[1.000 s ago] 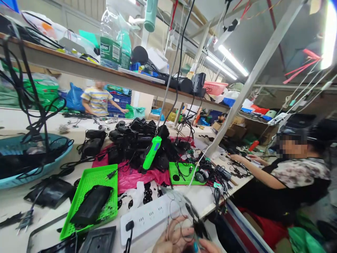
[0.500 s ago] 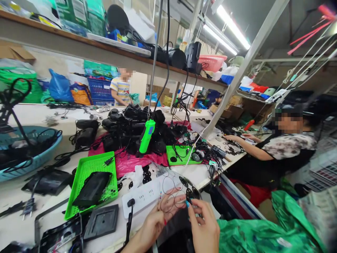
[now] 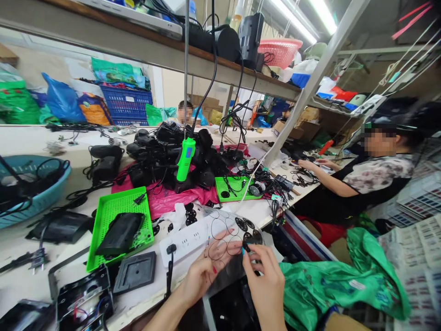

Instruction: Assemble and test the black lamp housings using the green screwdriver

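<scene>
A clear plastic sheet (image 3: 220, 226) marked with round outlines lies across my left hand (image 3: 203, 272). The fingers are behind the sheet, showing through it, and the thumb is bent over its near edge. Several black slotted discs (image 3: 241, 224) sit on the sheet's right part. My right hand (image 3: 264, 271) is closed, with thumb and forefinger pinched at a black disc (image 3: 246, 247) near the sheet's lower right edge. Fingers partly cover that disc, so I cannot tell whether it is still stuck down.
A white power strip (image 3: 184, 241) with a plug lies left of my hands. Beyond are green trays (image 3: 99, 230), a pile of black housings (image 3: 155, 158) and a hanging green electric screwdriver (image 3: 185, 161). A co-worker (image 3: 344, 184) sits at right, beside a green bag (image 3: 330, 280).
The view has tilted down a little. My right fingers have shifted slightly at the disc, and the sheet lies flatter to view. A person across the bench has bent lower.
</scene>
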